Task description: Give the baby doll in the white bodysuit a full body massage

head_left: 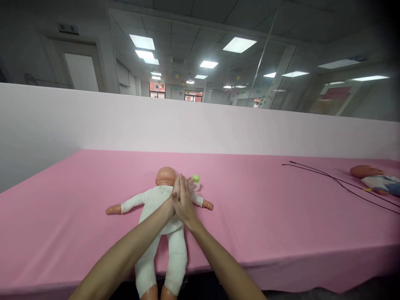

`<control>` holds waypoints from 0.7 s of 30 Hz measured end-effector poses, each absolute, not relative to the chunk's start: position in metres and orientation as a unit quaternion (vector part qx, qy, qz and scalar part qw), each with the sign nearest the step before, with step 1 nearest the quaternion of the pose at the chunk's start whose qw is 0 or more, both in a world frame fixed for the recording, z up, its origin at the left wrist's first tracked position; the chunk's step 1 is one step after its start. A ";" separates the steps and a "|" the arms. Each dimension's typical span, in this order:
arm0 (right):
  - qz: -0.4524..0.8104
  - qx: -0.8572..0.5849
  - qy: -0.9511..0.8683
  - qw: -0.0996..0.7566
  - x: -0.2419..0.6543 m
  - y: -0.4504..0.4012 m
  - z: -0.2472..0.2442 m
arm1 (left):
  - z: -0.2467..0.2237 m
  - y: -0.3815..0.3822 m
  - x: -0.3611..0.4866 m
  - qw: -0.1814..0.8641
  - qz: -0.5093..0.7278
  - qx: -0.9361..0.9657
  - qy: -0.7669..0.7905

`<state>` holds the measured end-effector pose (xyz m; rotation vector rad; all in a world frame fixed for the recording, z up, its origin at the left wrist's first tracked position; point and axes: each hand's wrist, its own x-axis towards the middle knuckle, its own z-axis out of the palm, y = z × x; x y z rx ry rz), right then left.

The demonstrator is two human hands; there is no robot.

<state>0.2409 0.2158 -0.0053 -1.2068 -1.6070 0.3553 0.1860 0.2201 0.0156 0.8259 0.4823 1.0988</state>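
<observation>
My left hand [176, 188] and my right hand [185, 204] are pressed palm to palm, with their fingers stretched out. Both are above the chest and shoulder of a baby doll [153, 203], and nothing shows between them. The doll lies on its back in a white cloth body, arms spread and legs towards me. Part of its head and chest is hidden behind my hands and left forearm. Just beyond my fingertips stands a small clear bottle with a green cap [196, 178], partly covered by my fingers.
A pink cloth [250, 200] covers the table, its front edge hanging down. At the far right lies a second doll [371, 182] in white and blue clothes. Thin black cables [331, 177] run beside it. A white low wall [200, 129] with glass above closes off the back.
</observation>
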 end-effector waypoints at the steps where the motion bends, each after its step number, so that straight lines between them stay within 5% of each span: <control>1: 0.151 -0.498 -0.669 0.530 0.233 0.214 0.001 | 0.017 0.209 0.178 0.750 0.496 0.375 0.223; 5: 0.191 -0.531 -0.618 0.547 0.215 0.203 0.007 | 0.026 0.189 0.132 0.787 0.447 0.385 0.183; 11: 0.148 -0.453 -0.722 0.501 0.163 0.161 0.003 | 0.021 0.173 0.106 0.716 0.580 0.336 0.195; 17: 0.180 -0.500 -0.660 0.531 0.165 0.162 0.014 | 0.024 0.155 0.087 0.776 0.472 0.364 0.208; 21: 0.129 -0.449 -0.732 0.496 0.151 0.147 -0.001 | 0.022 0.159 0.086 0.709 0.556 0.375 0.219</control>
